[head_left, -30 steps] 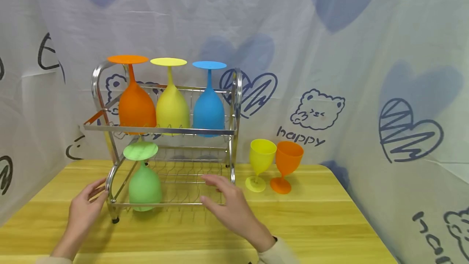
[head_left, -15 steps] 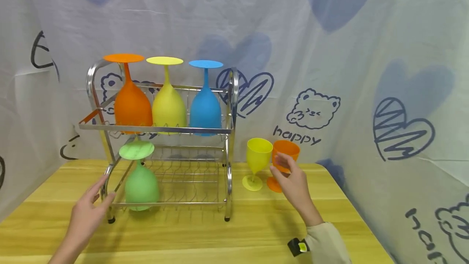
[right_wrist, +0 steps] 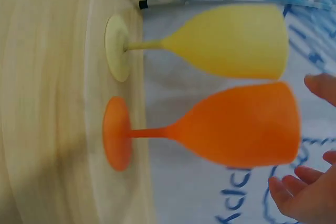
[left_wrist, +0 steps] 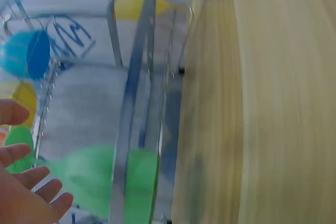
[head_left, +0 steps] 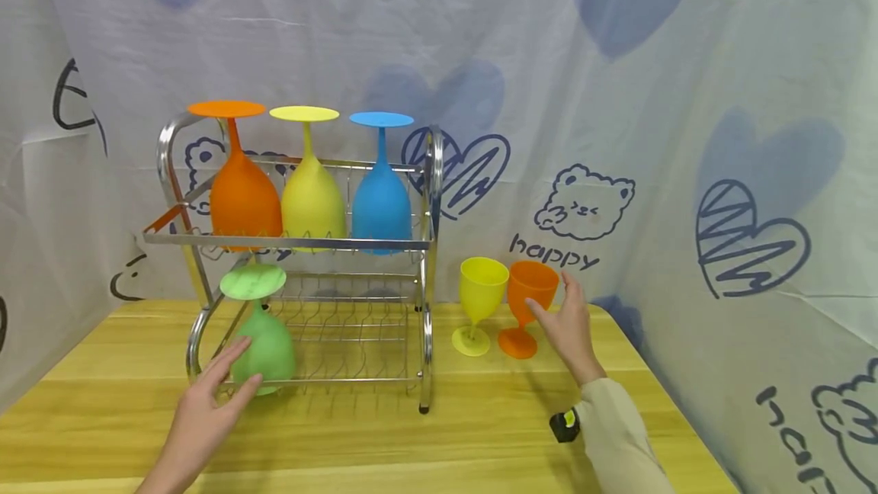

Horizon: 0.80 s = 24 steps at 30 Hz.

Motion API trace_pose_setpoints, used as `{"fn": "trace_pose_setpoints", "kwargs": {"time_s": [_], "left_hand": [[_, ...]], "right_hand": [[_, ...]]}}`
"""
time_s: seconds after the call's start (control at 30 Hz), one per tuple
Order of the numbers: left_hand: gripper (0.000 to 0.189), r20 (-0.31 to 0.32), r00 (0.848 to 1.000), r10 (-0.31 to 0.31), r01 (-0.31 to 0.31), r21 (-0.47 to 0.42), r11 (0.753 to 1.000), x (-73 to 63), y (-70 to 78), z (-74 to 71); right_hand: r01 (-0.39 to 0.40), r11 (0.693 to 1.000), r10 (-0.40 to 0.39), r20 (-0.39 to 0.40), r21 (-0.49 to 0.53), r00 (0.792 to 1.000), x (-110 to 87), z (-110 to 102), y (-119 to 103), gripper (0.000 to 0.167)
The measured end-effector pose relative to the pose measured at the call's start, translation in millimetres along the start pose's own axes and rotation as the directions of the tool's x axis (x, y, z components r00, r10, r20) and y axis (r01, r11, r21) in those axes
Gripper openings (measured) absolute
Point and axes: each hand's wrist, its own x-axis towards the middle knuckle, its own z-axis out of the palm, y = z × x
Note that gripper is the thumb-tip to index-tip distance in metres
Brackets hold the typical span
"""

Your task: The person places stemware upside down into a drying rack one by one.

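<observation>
An orange goblet (head_left: 532, 288) stands upright on the table, right of an upright yellow goblet (head_left: 483, 288). My right hand (head_left: 571, 330) is at the orange goblet's right side, thumb and fingers spread around its bowl. In the right wrist view, gaps show between the fingers (right_wrist: 294, 188) and the orange goblet (right_wrist: 241, 127). On the metal rack's lower tier a green goblet (head_left: 264, 349) stands upside down. My left hand (head_left: 206, 406) is in front of it with loosely spread fingers, holding nothing; whether they touch it I cannot tell.
The two-tier metal rack (head_left: 425, 357) fills the left of the table (head_left: 343, 448). Upside down on its top tier are an orange goblet (head_left: 245, 200), a yellow goblet (head_left: 313, 200) and a blue goblet (head_left: 381, 208). A printed cloth (head_left: 439, 36) hangs behind.
My right hand has moved right, from in front of the rack to the orange goblet. The left hand has shifted right, from the rack's left post to in front of the green goblet.
</observation>
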Motion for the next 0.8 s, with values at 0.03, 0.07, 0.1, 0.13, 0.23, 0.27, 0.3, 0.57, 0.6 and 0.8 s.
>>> {"fn": "trace_pose_setpoints", "kwargs": {"time_s": [0.03,0.07,0.1,0.13,0.23,0.27,0.3,0.57,0.6,0.8], "left_hand": [[0.061,0.016,1.000,-0.011,0.011,-0.031,0.999,-1.3,3.7,2.4],[0.060,0.030,0.999,-0.021,0.023,-0.073,0.997,-2.5,7.3,4.6],[0.059,0.043,0.999,-0.031,0.036,-0.110,0.993,-3.8,10.7,6.7],[0.057,0.054,0.998,-0.037,0.045,-0.149,0.988,-4.9,14.2,8.6],[0.053,0.065,0.998,-0.028,0.042,-0.227,0.973,-7.2,23.7,13.9],[0.052,0.066,0.998,-0.017,0.032,-0.240,0.970,-7.6,26.2,15.5],[0.052,0.067,0.998,-0.007,0.023,-0.245,0.969,-8.1,28.4,17.1],[0.053,0.094,0.995,0.027,0.006,-0.333,0.943,-9.6,34.5,24.9],[0.052,0.100,0.995,0.031,0.006,-0.345,0.938,-10.1,34.3,25.5],[0.048,0.142,0.987,0.068,0.001,-0.436,0.900,-11.5,32.4,26.9]], "right_hand": [[-0.025,1.000,0.025,0.014,0.011,1.000,2.4,1,3,0.082],[-0.047,0.999,0.046,0.027,0.025,0.999,4.7,2,5,0.085],[-0.074,0.996,0.072,0.040,0.041,0.997,6.8,3,8,0.088],[-0.099,0.993,0.096,0.052,0.060,0.994,8.7,4,10,0.090],[-0.180,0.977,0.169,0.095,0.118,0.981,13.0,9,17,0.098],[-0.206,0.968,0.192,0.110,0.140,0.975,14.0,10,19,0.100],[-0.231,0.959,0.213,0.124,0.161,0.969,15.0,12,21,0.101],[-0.311,0.908,0.270,0.177,0.281,0.947,19.8,24,32,0.102],[-0.312,0.903,0.270,0.175,0.295,0.947,20.2,25,33,0.101],[-0.316,0.883,0.271,0.171,0.348,0.947,21.5,32,41,0.098]]}}
